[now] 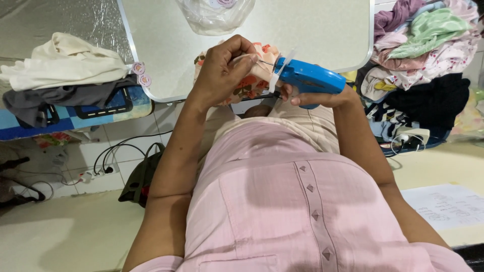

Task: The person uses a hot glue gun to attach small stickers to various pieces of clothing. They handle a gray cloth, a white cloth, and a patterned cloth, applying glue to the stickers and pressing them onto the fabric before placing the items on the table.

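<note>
Floral cloth [247, 80] pinched in the left hand [222, 70] — blue tagging gun [310, 78] gripped by the right hand [315, 98] at three o'clock.
The cloth is judged soft, light and limp, best pinched at its edge; the gun is rigid — its needle tip is to be avoided.

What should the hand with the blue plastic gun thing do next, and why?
Probably squeeze the trigger. The right hand holds the blue plastic tagging gun with its thin needle at the floral fabric piece, which the left hand pinches steady above the pale table.
</note>
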